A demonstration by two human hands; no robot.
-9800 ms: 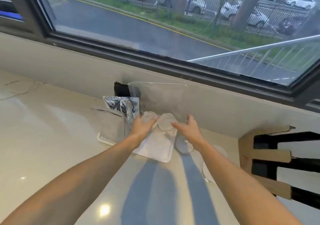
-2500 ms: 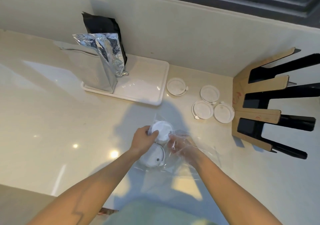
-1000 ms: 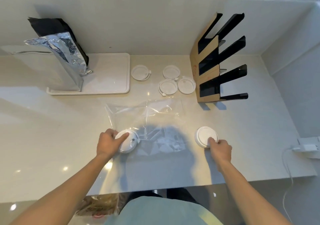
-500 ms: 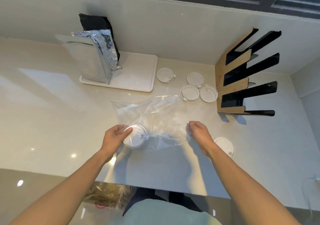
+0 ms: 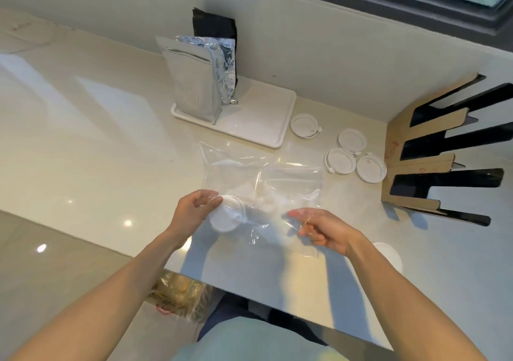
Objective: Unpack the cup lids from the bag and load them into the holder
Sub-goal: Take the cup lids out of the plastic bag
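Observation:
A clear plastic bag (image 5: 261,177) lies spread on the pale counter, its near edge lifted. My left hand (image 5: 191,213) grips the bag's near left corner, with a white cup lid (image 5: 226,216) inside the bag by my fingers. My right hand (image 5: 323,228) pinches the bag's near right edge. Several white lids lie loose near the holder: one (image 5: 304,125) by the tray, three (image 5: 352,139) (image 5: 340,161) (image 5: 371,167) clustered together. Another lid (image 5: 388,255) sits behind my right forearm. The wood and black slotted lid holder (image 5: 416,166) stands at the right against the wall.
A white tray (image 5: 261,116) at the back carries a silver foil pouch (image 5: 194,88) with a black pouch (image 5: 215,27) behind it. The counter's front edge runs under my forearms. A crinkled bag (image 5: 177,296) lies on the floor below. A window frame runs above the wall.
My right hand left the lid it had set down at the right and took hold of the bag's near edge. My left hand keeps its grip on the bag by the lid inside.

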